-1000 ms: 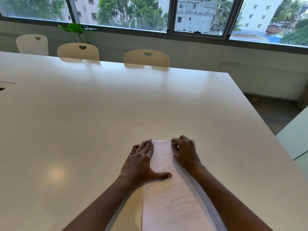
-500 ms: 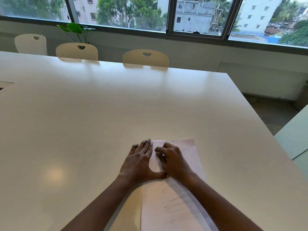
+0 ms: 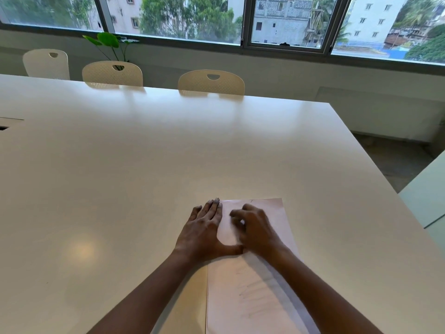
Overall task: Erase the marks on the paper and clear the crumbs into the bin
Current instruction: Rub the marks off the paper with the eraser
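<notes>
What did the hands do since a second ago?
The right hand slid left across the top of the paper, close to the left hand; it is blurred, fingers curled. Whether it holds an eraser cannot be seen. The left hand stayed flat on the paper's left edge, and the paper stayed put.

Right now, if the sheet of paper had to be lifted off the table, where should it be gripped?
Probably the far right corner of the paper: it lies flat, that corner is bare, and the left hand pins the left edge. Come from the right.
</notes>
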Tool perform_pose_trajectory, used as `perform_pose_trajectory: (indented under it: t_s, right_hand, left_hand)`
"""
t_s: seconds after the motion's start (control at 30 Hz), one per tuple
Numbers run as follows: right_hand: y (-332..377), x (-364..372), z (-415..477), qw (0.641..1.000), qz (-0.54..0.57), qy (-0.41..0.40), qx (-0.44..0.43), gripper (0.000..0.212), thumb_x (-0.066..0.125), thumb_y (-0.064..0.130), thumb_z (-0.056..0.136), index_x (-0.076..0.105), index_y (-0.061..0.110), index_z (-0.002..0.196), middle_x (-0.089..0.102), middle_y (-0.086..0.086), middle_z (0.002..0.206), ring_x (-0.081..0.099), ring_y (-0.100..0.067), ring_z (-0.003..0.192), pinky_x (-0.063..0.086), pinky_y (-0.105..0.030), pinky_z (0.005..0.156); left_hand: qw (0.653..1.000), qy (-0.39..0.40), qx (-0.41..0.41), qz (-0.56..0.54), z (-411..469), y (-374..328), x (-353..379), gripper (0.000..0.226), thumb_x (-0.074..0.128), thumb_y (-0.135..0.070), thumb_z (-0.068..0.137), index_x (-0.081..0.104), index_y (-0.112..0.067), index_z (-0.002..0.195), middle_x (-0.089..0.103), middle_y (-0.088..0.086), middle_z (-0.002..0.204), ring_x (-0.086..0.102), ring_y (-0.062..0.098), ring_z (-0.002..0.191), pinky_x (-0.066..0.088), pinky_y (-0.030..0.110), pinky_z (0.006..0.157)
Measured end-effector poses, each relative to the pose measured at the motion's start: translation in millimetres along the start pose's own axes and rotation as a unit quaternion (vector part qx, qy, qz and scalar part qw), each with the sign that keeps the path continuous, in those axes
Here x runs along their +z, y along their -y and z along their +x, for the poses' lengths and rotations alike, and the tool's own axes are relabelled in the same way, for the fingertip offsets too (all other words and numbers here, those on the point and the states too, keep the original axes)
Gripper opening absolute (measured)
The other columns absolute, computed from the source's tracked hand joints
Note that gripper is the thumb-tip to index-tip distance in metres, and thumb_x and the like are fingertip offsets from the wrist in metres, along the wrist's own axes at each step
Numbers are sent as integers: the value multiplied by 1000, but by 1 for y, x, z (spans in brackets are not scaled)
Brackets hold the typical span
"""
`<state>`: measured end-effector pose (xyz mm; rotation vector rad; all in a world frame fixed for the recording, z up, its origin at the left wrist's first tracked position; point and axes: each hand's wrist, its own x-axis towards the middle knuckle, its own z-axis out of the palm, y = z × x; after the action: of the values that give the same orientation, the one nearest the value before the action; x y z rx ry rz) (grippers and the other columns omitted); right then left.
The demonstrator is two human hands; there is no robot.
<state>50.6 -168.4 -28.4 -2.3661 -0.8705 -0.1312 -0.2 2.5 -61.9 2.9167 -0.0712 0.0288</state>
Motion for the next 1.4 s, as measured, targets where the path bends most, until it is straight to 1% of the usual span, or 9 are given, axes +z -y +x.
perform_pose_trajectory:
  t_s: [0.13, 0.33, 0.53, 0.7, 0.83, 0.93, 1.1, 1.3, 1.4]
  right_hand:
    - [-28, -17, 10, 988, -56, -89, 116, 17, 60, 3, 87, 76, 9, 91, 64, -13, 83, 65, -33, 74, 54, -34, 66]
    - [12, 3, -15, 1000, 16, 21, -15, 16, 62, 9, 90, 76, 13, 97, 61, 0, 82, 57, -9, 66, 48, -15, 60]
    - [-33, -17, 5, 984, -63, -102, 134, 16, 61, 4, 84, 76, 11, 85, 62, -11, 77, 64, -32, 71, 47, -27, 63]
    - [17, 7, -10, 999, 16, 22, -18, 14, 62, 9, 89, 75, 14, 91, 58, 1, 77, 53, -7, 63, 40, -10, 60]
    - [-13, -1, 13, 997, -9, -45, 58, 16, 60, 7, 87, 76, 11, 85, 63, -7, 77, 61, -22, 66, 51, -31, 61]
    - [-15, 0, 19, 991, -35, -79, 102, 16, 59, 5, 87, 74, 7, 86, 63, -11, 79, 63, -28, 69, 48, -29, 61]
    - [11, 12, 5, 1000, 18, 14, -17, 17, 58, 10, 89, 75, 12, 88, 61, -5, 77, 58, -15, 65, 50, -25, 62]
    - [-26, -6, 23, 989, -58, -86, 108, 15, 60, 3, 85, 75, 6, 85, 64, -13, 79, 65, -33, 69, 54, -36, 62]
    - [3, 11, 10, 999, -6, -32, 29, 16, 57, 5, 88, 73, 9, 87, 60, -6, 79, 59, -19, 66, 52, -27, 62]
  left_hand:
    - [1000, -2, -6, -7, -1, -3, -2, 151, 33, -111, 57, 11, -9, 165, 6, 3, 174, -2, 12, 160, 5, 40, 130]
    - [1000, 1, 6, 8, 1, 0, 0, 143, 35, -103, 60, 12, -9, 165, 7, 5, 174, 0, 12, 160, 4, 39, 130]
    - [1000, -1, -6, -4, -2, -3, -2, 150, 33, -111, 57, 10, -8, 165, 6, 3, 174, -3, 11, 160, 5, 41, 130]
    - [1000, 10, 5, 13, 3, 1, -1, 142, 31, -101, 59, 11, -9, 165, 5, 4, 174, -2, 12, 160, 2, 38, 130]
    - [1000, -7, 1, 1, 0, -1, -1, 147, 32, -109, 59, 14, -8, 165, 8, 4, 174, 0, 13, 160, 4, 39, 130]
    - [1000, -7, 1, 1, -2, -2, -1, 148, 33, -109, 59, 14, -8, 165, 8, 5, 174, 0, 13, 160, 5, 40, 130]
    - [1000, 3, 5, 3, 1, 0, -1, 144, 34, -105, 59, 12, -10, 165, 5, 3, 174, -2, 11, 160, 3, 38, 130]
    - [1000, -7, -7, -14, -3, -3, -1, 149, 36, -110, 58, 12, -10, 165, 8, 2, 174, -2, 11, 160, 4, 39, 130]
    - [1000, -6, 0, -7, 0, -1, -1, 146, 34, -107, 59, 14, -10, 165, 9, 4, 174, 0, 12, 160, 5, 39, 130]
